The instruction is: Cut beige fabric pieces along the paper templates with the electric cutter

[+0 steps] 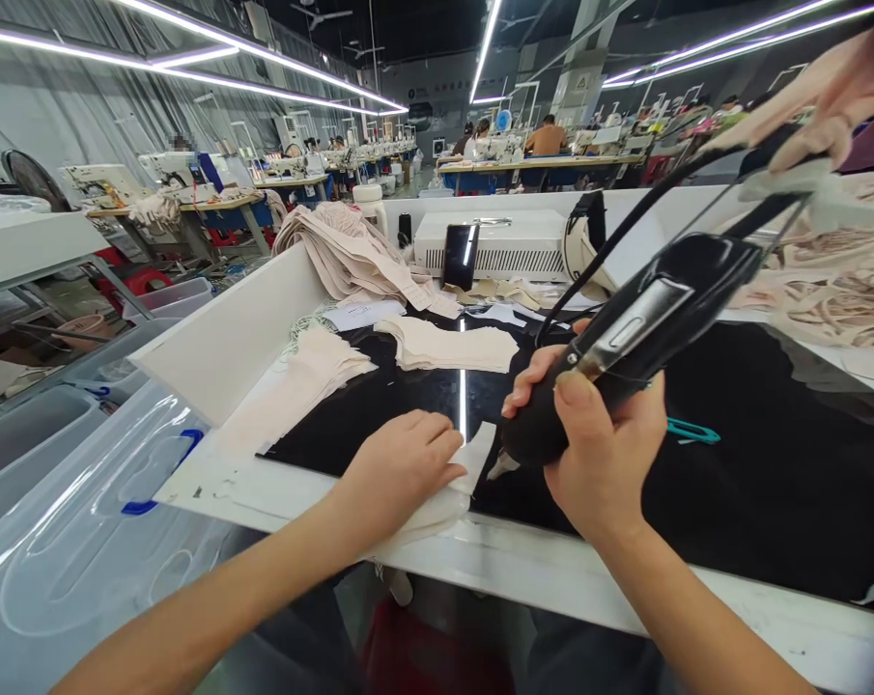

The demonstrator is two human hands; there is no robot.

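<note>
My right hand [610,454] is wrapped round a black corded hand tool [646,299] with a long silver lever, tilted up to the right over the black work mat [755,434]. Its lower end is close to the mat, above a small pale scrap [503,465]. With fingers curled together, my left hand [400,468] grips the edge of a pale fabric piece [472,463] at the table's front edge; part of the fabric is hidden beneath it. Another person's hand [834,97] reaches in at the upper right, by the tool's upper end and a whitish strip.
Stacked cream fabric pieces [451,346] lie on the mat, with another pile [298,381] to the left. A teal clip-like tool [693,430] rests at right. Behind stand a phone [461,257] and a white vented box [523,246]. Clear plastic bins [96,541] flank the table.
</note>
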